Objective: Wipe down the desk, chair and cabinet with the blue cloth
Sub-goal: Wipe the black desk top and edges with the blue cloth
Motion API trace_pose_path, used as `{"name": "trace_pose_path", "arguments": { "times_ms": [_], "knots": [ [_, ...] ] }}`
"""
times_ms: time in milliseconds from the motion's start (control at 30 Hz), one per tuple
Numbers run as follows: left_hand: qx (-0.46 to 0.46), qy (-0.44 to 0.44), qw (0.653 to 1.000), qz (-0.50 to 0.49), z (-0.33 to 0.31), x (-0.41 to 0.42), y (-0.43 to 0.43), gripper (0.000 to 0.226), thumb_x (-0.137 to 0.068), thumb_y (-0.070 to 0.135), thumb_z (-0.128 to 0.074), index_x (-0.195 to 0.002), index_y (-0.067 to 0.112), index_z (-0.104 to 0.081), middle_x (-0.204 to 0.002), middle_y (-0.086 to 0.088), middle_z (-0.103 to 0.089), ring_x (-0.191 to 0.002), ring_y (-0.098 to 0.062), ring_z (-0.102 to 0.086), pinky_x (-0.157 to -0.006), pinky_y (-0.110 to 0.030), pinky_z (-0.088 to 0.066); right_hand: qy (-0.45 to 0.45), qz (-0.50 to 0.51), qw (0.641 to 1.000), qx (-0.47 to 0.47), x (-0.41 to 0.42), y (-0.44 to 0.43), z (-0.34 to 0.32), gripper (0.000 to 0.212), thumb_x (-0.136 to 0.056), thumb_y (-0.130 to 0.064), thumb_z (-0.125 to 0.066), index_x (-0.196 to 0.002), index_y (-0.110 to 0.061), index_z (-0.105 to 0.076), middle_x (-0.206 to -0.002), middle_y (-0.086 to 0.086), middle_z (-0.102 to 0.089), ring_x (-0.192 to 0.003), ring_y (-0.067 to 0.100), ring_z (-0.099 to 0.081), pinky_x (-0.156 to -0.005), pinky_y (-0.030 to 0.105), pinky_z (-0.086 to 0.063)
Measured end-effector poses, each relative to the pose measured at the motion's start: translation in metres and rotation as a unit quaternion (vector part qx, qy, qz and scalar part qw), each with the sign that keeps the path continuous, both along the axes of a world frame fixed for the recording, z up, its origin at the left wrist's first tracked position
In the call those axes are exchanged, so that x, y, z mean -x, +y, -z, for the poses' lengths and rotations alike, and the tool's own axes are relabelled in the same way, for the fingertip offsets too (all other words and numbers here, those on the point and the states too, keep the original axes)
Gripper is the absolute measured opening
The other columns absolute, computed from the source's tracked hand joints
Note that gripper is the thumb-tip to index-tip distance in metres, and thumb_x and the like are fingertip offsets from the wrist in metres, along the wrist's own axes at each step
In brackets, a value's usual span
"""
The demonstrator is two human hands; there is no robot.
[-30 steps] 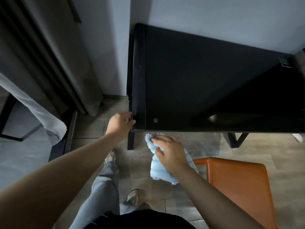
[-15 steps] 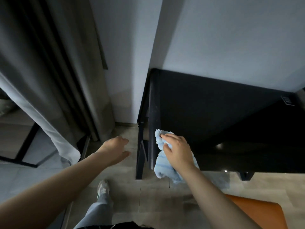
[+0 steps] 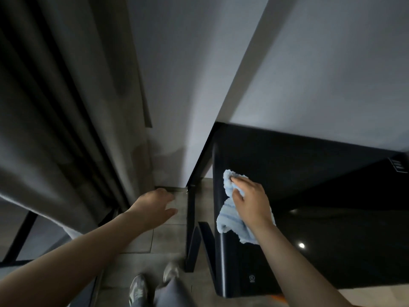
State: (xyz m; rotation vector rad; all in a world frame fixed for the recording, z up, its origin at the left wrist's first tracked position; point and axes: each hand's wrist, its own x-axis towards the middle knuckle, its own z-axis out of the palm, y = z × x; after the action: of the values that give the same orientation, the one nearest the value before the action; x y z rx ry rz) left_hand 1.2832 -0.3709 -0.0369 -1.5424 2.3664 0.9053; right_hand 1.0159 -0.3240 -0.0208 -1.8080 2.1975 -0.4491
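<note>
While pressed by right hand (image 3: 252,203), blue cloth (image 3: 230,220) lengthwise

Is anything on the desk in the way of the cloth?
Nothing visible. The right hand presses the blue cloth on the desk near its left edge; the dark top beyond looks bare, apart from glare spots.

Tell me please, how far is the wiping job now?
Done: nothing can be confirmed; the black desk shows no wipe marks. In hand: the right hand presses the blue cloth on the desk's left edge, while the left hand hangs free. Left: most of the desk, then chair and cabinet, neither clearly visible.
</note>
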Motion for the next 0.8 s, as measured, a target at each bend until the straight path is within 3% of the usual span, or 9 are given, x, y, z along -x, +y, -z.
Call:
{"name": "trace_pose_path", "arguments": {
  "times_ms": [267,400,500,600,800],
  "knots": [
    [-0.01,-0.003,0.999,-0.045,-0.008,0.026,-0.065,0.042,-0.092,0.045,-0.053,-0.128,0.023,-0.055,-0.132,0.002,-0.052,-0.121,-0.019,-0.051,-0.1,-0.031,-0.042,-0.027,-0.019,0.999,0.04,0.037,-0.127,0.019,0.033,-0.093,-0.015,-0.056,-0.125,-0.02,-0.064,-0.127,-0.004,-0.065,-0.116,0.017,-0.061,-0.095,0.041,-0.053],
    [-0.018,0.022,0.996,-0.084,-0.004,0.043,-0.095,0.045,-0.092,0.046,-0.055,-0.133,0.027,-0.052,-0.136,0.004,-0.049,-0.125,-0.015,-0.048,-0.104,-0.028,-0.037,-0.015,-0.003,1.0,0.018,0.053,-0.199,0.027,0.037,-0.093,-0.021,-0.054,-0.129,-0.026,-0.061,-0.131,-0.006,-0.062,-0.119,0.024,-0.058,-0.097,0.046,-0.049],
    [-0.024,0.043,0.993,-0.109,0.006,0.053,-0.115,0.058,-0.083,0.061,-0.051,-0.129,0.026,-0.055,-0.132,0.004,-0.052,-0.122,-0.017,-0.051,-0.103,-0.029,-0.038,-0.003,-0.016,1.0,0.008,0.06,-0.243,0.036,0.037,-0.092,-0.019,-0.052,-0.127,-0.027,-0.062,-0.131,-0.005,-0.062,-0.118,0.026,-0.056,-0.098,0.044,-0.047],
    [-0.013,0.075,0.988,-0.136,0.016,0.057,-0.13,0.091,-0.057,0.075,-0.026,-0.123,0.021,-0.061,-0.124,0.001,-0.057,-0.116,-0.022,-0.056,-0.099,-0.032,-0.042,0.012,-0.038,0.999,-0.014,0.062,-0.278,0.046,0.032,-0.093,-0.017,-0.051,-0.121,-0.025,-0.064,-0.125,-0.002,-0.064,-0.114,0.029,-0.055,-0.095,0.044,-0.045],
    [-0.016,0.08,0.984,-0.16,0.033,0.052,-0.143,0.088,-0.058,0.073,-0.031,-0.119,0.018,-0.065,-0.118,-0.001,-0.063,-0.109,-0.023,-0.059,-0.094,-0.029,-0.045,0.054,-0.073,0.985,-0.148,0.066,-0.319,0.081,0.04,-0.095,-0.039,-0.045,-0.134,-0.032,-0.05,-0.143,-0.001,-0.045,-0.13,0.037,-0.037,-0.1,0.054,-0.036]
  ]
}}
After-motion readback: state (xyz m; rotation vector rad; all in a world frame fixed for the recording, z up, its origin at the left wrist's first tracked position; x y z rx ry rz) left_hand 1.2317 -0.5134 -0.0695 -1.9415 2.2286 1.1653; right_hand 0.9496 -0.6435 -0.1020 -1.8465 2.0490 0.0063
